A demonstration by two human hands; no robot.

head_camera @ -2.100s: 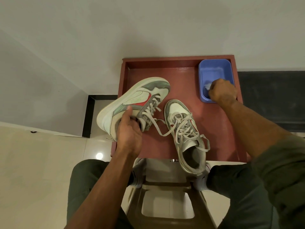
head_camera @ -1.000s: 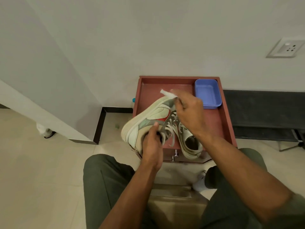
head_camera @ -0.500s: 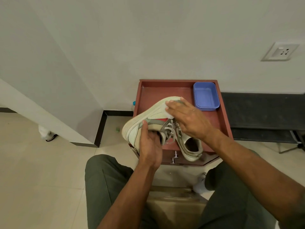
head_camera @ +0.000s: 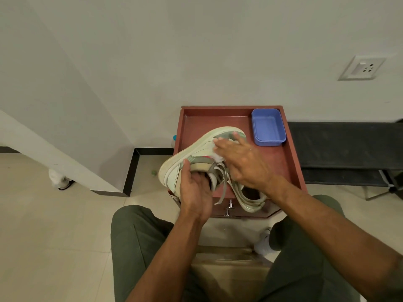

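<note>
Here, wipe (head_camera: 218,157) under right fingers (head_camera: 237,138) (on sneaker (head_camera: 197,149))

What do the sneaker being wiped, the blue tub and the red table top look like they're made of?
Held sneaker: probably leather or synthetic leather, going by its smooth matte panels, on a thick off-white sole that looks like rubber.
Blue tub: moulded plastic, judging by its rounded corners, even colour and slight gloss.
Red table top: likely painted or laminated wood; it is flat with a raised rim and a dull sheen.
</note>
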